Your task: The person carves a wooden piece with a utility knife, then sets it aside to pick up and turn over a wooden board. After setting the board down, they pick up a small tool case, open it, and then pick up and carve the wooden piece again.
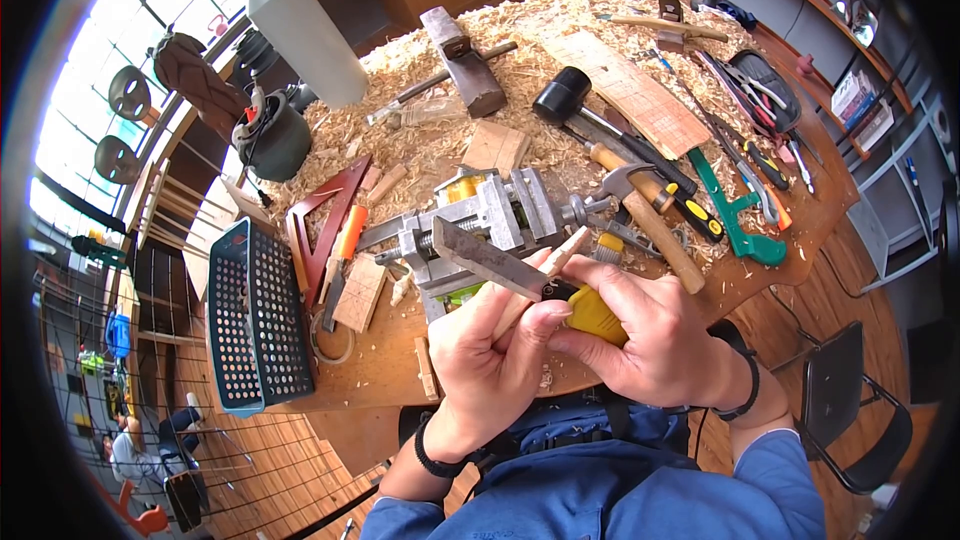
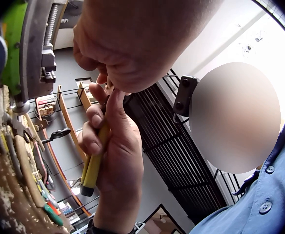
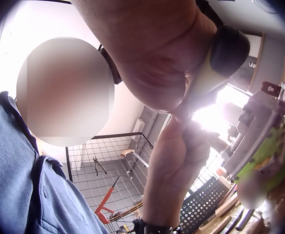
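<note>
My right hand (image 1: 655, 335) grips the yellow handle (image 1: 597, 318) of a chisel, whose broad flat metal blade (image 1: 485, 260) points up and to the left in the head view. The handle's dark butt (image 3: 230, 48) shows in the right wrist view. My left hand (image 1: 485, 355) holds a narrow piece of pale wood (image 1: 570, 248) that crosses close by the base of the blade. Both hands meet in front of my body, thumbs near each other. Just beyond them stands a metal vise (image 1: 490, 215); my fingers hide part of the wood.
Wood shavings (image 1: 400, 50) cover much of the bench. A perforated basket (image 1: 258, 315) stands at its left edge, near a red set square (image 1: 325, 215). To the right lie a hammer (image 1: 665, 240), a black mallet (image 1: 563, 95) and a green-handled saw (image 1: 745, 225). A white bottle (image 1: 305, 30) stands behind.
</note>
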`<state>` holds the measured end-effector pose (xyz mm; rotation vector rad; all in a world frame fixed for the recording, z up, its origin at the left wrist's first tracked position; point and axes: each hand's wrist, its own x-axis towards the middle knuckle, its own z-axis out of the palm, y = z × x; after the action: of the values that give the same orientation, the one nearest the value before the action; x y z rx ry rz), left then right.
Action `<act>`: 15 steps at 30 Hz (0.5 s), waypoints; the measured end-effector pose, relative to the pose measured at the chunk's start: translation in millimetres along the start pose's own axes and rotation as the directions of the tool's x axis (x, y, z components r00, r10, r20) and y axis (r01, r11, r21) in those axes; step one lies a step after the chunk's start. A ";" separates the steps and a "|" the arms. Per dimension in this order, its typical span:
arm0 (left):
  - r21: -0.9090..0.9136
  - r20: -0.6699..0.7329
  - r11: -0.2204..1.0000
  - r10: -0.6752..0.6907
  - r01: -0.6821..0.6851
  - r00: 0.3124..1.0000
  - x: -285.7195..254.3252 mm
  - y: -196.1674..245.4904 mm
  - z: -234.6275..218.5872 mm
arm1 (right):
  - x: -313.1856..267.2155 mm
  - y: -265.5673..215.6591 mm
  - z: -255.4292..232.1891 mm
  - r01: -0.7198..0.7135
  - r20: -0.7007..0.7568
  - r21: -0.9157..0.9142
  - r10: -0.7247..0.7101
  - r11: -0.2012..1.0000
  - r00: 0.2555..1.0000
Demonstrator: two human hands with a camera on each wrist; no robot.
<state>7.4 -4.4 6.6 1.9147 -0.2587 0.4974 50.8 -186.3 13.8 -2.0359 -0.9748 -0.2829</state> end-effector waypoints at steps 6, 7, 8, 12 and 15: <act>-0.083 0.055 0.996 -0.035 0.039 0.998 0.9 -2.0 0.0 | -0.7 1.0 0.4 -0.027 0.020 0.056 0.026 0.998 0.999; -0.092 0.079 0.995 -0.038 0.045 0.996 0.5 -2.8 -0.1 | -0.8 1.5 0.8 -0.023 0.016 0.058 0.022 0.998 1.000; -0.092 0.079 0.995 -0.038 0.045 0.996 0.5 -2.9 0.2 | -0.9 1.8 1.0 -0.019 0.012 0.060 0.018 0.998 1.000; -0.123 0.075 0.990 -0.054 0.063 0.996 0.8 -2.1 0.8 | 0.2 -0.7 -2.7 -0.055 0.051 0.075 0.052 0.996 0.997; -0.112 0.070 0.992 -0.051 0.059 0.996 0.6 -2.2 0.1 | 0.1 -1.1 -3.4 -0.074 0.073 0.093 0.068 0.993 0.995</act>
<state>8.9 -3.6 5.0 1.8242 -0.2714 0.3736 50.6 -188.5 16.6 -1.9993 -0.9381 -0.1256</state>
